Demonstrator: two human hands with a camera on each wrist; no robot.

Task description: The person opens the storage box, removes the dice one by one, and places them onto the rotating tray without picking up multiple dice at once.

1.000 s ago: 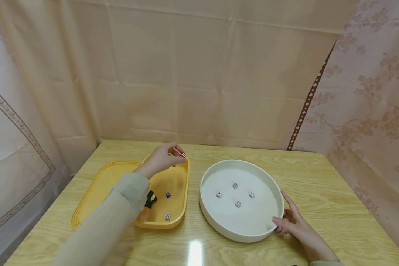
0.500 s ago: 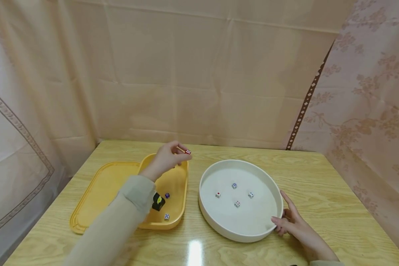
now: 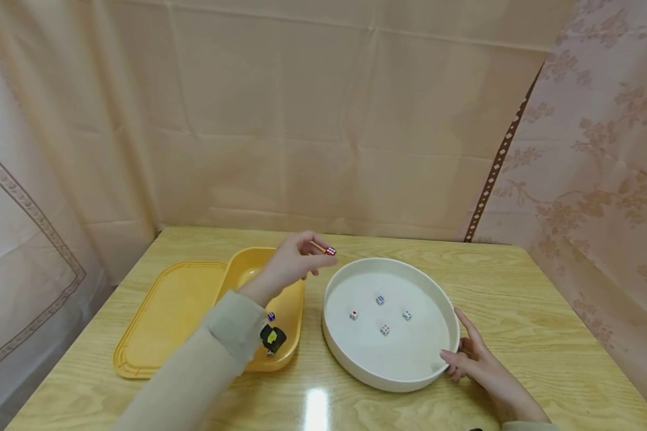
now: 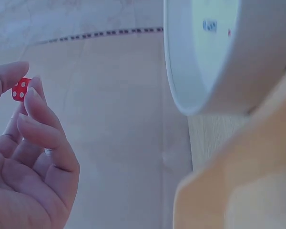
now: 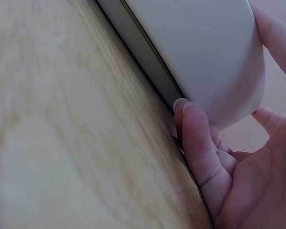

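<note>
My left hand [image 3: 293, 263] pinches a red die [image 3: 330, 251] with white pips between thumb and fingertips, in the air between the yellow box [image 3: 302, 299] and the round white tray [image 3: 396, 386]. The left wrist view shows the red die [image 4: 20, 89] at the fingertips, apart from the tray. On the tray's floor lie several white dice, among them one with a red pip [image 3: 353, 315] and one with blue pips [image 3: 380, 300]. My right hand [image 3: 477, 362] grips the tray's right side, thumb over the rim; in the right wrist view, curled fingers [image 5: 200, 138] touch its lower edge.
In the yellow box lies a dark blue die [image 3: 271, 316]; a white die near its front is mostly hidden by the black wrist camera [image 3: 272, 338]. A flat yellow lid [image 3: 167, 317] lies left of the box. Curtains hang behind the wooden table [image 3: 517, 311].
My left hand has moved to the right with the red die, from above the box's far right corner toward the tray. The right hand and tray have stayed in place.
</note>
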